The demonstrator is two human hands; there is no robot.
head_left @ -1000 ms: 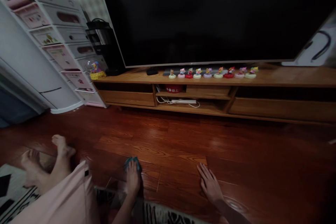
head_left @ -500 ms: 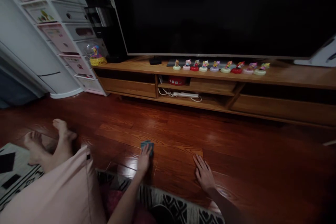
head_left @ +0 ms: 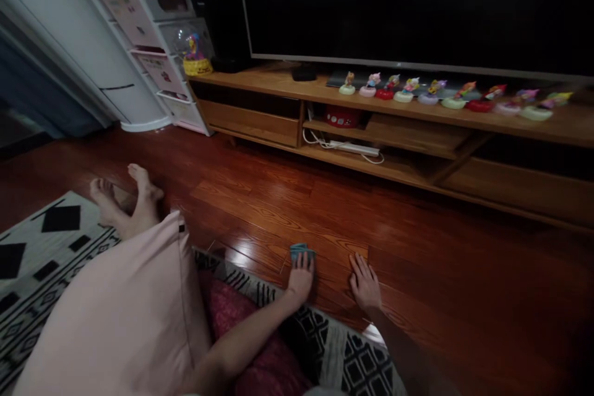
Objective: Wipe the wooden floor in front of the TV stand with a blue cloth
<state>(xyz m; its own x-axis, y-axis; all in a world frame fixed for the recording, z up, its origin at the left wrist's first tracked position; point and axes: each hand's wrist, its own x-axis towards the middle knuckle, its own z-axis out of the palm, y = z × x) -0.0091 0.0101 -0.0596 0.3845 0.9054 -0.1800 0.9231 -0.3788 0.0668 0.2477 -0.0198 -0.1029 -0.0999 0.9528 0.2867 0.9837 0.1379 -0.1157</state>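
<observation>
Below, two bare hands reach down to a glossy reddish-brown wooden floor (head_left: 260, 198), seen from the wearer's own viewpoint. The left hand (head_left: 301, 279) lies palm down, fingers stretched out over a small blue-green cloth (head_left: 299, 250), which sits on the boards just in front of the rug's edge. Whether the fingertips also pinch the cloth, I cannot tell. Near it, to the right, the right hand (head_left: 366, 286) rests flat on the floor, fingers extended and a little apart, holding nothing.

A black-and-white patterned rug (head_left: 369, 362) runs beneath the forearms. At left are a pale pink pillow (head_left: 125, 315) and, beyond it, a pair of bare feet (head_left: 146, 185). Across the floor stands a low wooden TV cabinet (head_left: 253, 120), with nine colourful figurines (head_left: 407, 91) lined up before a dark television (head_left: 394, 6).
</observation>
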